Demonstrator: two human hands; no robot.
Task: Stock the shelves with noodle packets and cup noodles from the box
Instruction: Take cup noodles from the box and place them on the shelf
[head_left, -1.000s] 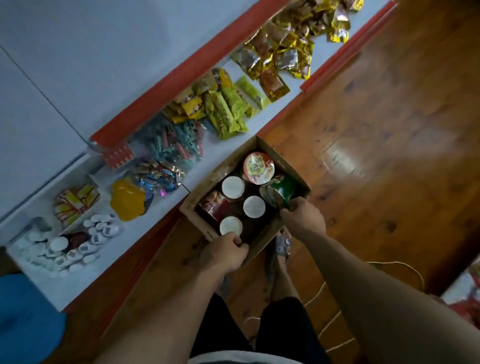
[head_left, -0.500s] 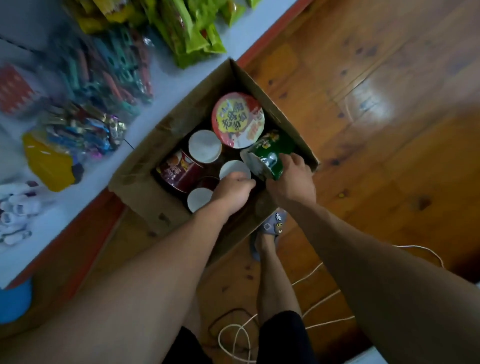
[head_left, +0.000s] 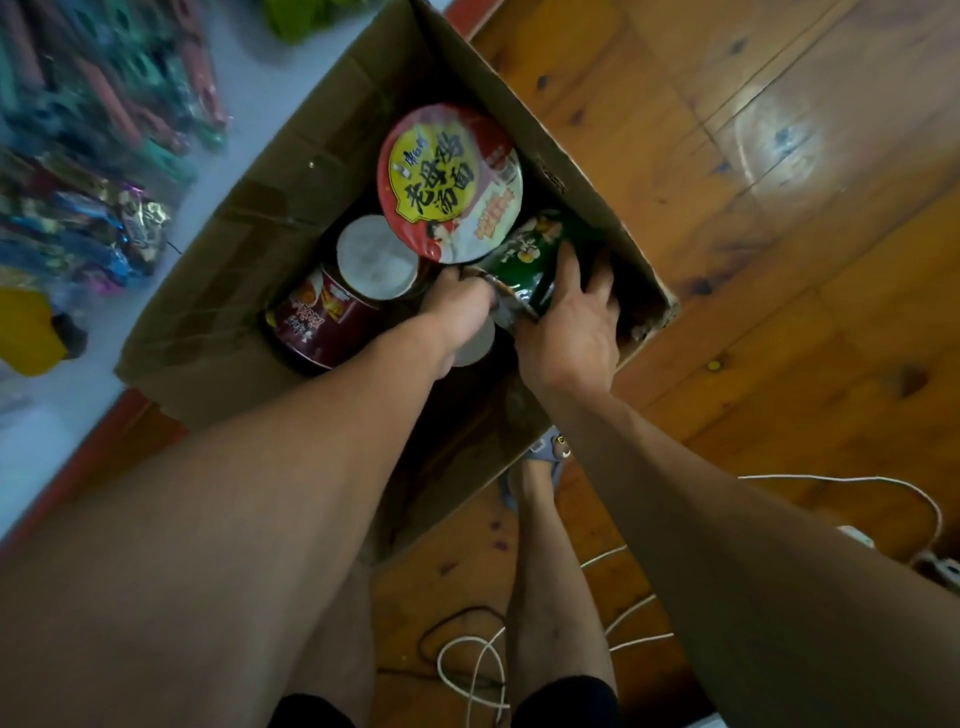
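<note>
An open cardboard box stands on the wooden floor with several cup noodles in it. A green cup noodle lies on its side by the box's right wall, and my right hand grips it from above. My left hand is curled over an upturned white-based cup noodle, right beside the green cup's lid; its fingertips are hidden. A red-lidded bowl noodle leans at the back. Another white-based cup and a dark red cup sit at the left.
A low white shelf with a red edge runs along the left, holding snack packets and a yellow item. My foot in a sandal stands just in front of the box. White cords lie on the floor.
The view has come closer to the box. My left hand went from the box's front edge down onto the white-based cup. My right hand has closed further round the green cup.
</note>
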